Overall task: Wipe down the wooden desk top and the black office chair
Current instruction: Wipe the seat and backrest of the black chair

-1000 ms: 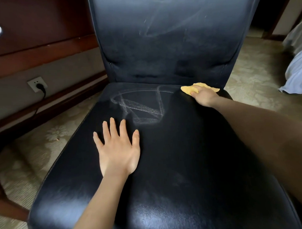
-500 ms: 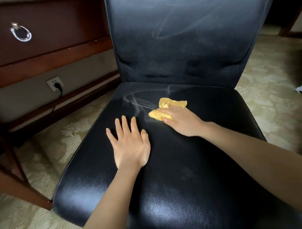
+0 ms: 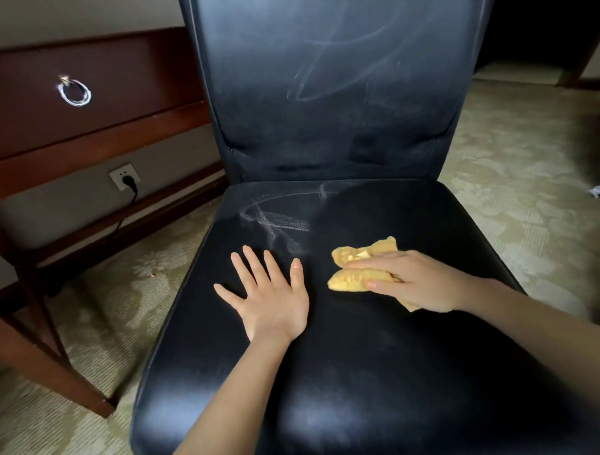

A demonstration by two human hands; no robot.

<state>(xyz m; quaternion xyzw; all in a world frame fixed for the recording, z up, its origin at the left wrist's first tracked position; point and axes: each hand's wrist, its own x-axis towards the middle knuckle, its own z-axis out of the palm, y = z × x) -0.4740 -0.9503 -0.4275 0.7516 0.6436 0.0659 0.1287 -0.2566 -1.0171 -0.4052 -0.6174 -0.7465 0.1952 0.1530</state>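
The left hand [image 3: 270, 296] lies flat and open, fingers spread, palm down on the seat of the black chair [image 3: 365, 378], at 9 o'clock from the yellow cloth [image 3: 356, 271]. The right hand [image 3: 412, 281] presses down on the cloth, fingers extended over it, thumb against its near edge. Pale streaks [image 3: 274, 221] mark the seat at 12 o'clock from the left hand; the wooden desk [image 3: 83, 109] stands at 10 o'clock from the chair.

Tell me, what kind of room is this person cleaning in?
Probably a hotel room or a home study. A dark wooden desk with a ring-pull drawer stands beside the black padded chair, the floor is patterned carpet, and a wall socket sits below the desk.
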